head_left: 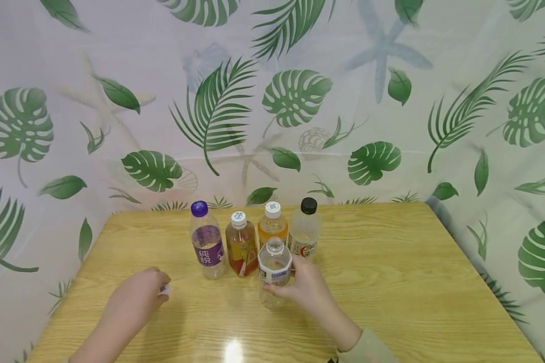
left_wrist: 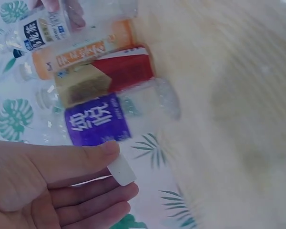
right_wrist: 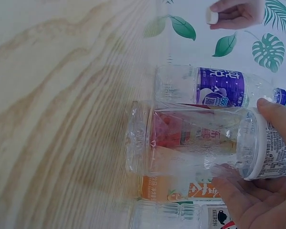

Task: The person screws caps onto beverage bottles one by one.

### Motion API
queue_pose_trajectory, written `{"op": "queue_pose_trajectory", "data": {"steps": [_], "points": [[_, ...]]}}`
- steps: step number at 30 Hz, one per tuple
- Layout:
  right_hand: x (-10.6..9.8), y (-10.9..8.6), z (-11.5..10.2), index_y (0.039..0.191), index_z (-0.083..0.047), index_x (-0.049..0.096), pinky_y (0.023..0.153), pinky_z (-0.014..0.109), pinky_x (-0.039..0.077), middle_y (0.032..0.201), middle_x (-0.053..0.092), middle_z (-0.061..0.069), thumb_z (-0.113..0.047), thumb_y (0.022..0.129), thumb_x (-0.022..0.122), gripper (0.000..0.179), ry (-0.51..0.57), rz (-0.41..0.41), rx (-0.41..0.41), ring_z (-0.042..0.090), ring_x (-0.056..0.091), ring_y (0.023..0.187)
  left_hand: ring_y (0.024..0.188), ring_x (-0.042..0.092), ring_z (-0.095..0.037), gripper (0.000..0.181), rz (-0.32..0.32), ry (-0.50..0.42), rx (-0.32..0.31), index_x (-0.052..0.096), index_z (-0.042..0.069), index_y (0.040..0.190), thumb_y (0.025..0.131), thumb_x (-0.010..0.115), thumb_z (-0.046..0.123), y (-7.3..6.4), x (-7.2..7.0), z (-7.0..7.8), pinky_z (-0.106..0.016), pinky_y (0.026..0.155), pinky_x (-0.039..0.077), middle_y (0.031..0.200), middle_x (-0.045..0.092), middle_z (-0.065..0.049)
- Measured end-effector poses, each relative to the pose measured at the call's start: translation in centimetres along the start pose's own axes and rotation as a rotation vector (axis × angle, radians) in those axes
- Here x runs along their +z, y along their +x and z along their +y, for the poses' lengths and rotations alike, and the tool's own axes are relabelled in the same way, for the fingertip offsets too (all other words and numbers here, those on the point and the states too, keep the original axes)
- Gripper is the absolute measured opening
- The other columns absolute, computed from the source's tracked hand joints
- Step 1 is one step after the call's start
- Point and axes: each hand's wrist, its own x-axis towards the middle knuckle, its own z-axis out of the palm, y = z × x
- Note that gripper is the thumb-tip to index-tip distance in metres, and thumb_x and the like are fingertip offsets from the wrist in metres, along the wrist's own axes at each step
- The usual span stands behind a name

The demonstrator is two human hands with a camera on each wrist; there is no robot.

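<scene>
My right hand (head_left: 306,285) grips a clear, uncapped plastic bottle (head_left: 272,295) around its label, thumb on one side and fingers on the other. The bottle stands upright; whether its base touches the table, I cannot tell. Off to the left, my left hand (head_left: 138,295) pinches a small white bottle cap (left_wrist: 121,171) between thumb and fingers, above the table. Behind the held bottle is an orange-labelled bottle (head_left: 272,225) with a white cap, partly hidden by it. A black-capped clear bottle (head_left: 305,229) stands to its right, its lower part covered by the right hand.
Left of the held bottle stand a white-capped bottle with a red and yellow label (head_left: 241,247) and a purple-capped bottle (head_left: 207,247) with a purple label. The wooden table (head_left: 390,272) meets a leaf-patterned cloth (head_left: 327,136) at the back and sides.
</scene>
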Motion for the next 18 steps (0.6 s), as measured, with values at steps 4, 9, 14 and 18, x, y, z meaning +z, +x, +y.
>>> {"op": "queue_pose_trajectory", "data": {"steps": [4, 9, 14, 18], "points": [[0.2, 0.3, 0.0, 0.125, -0.005, 0.071, 0.094, 0.045, 0.065, 0.12, 0.077, 0.011, -0.017, 0.072, 0.1, 0.061, -0.008, 0.003, 0.006, 0.029, 0.074, 0.112, 0.08, 0.073, -0.018, 0.015, 0.05, 0.03, 0.055, 0.08, 0.008, 0.096, 0.083, 0.089, 0.007, 0.7, -1.5, 1.1, -0.033, 0.068, 0.064, 0.09, 0.073, -0.003], [0.4, 0.6, -0.2, 0.125, -0.005, 0.07, 0.095, 0.045, 0.065, 0.12, 0.077, 0.011, -0.018, 0.072, 0.1, 0.062, -0.01, 0.011, 0.017, 0.029, 0.074, 0.112, 0.085, 0.074, -0.02, 0.016, 0.093, 0.085, 0.137, 0.08, 0.008, 0.098, 0.084, 0.088, 0.008, 1.6, -3.3, 2.7, -0.034, 0.073, 0.065, 0.094, 0.074, -0.004], [0.6, 0.8, -0.3, 0.125, -0.005, 0.07, 0.096, 0.046, 0.064, 0.121, 0.077, 0.012, -0.017, 0.072, 0.1, 0.062, -0.008, 0.02, 0.026, 0.03, 0.074, 0.112, 0.08, 0.072, -0.019, 0.017, 0.152, 0.131, 0.237, 0.078, 0.008, 0.096, 0.083, 0.089, 0.01, 2.5, -4.6, 4.3, -0.033, 0.071, 0.064, 0.09, 0.073, -0.002], [0.7, 1.2, -0.4, 0.126, -0.005, 0.07, 0.096, 0.045, 0.064, 0.121, 0.077, 0.011, -0.016, 0.072, 0.099, 0.062, -0.009, 0.021, 0.021, 0.029, 0.074, 0.113, 0.083, 0.073, -0.021, 0.022, 0.188, 0.139, 0.285, 0.079, 0.007, 0.1, 0.082, 0.09, 0.013, 3.3, -5.2, 5.2, -0.035, 0.073, 0.065, 0.093, 0.075, -0.003]]}}
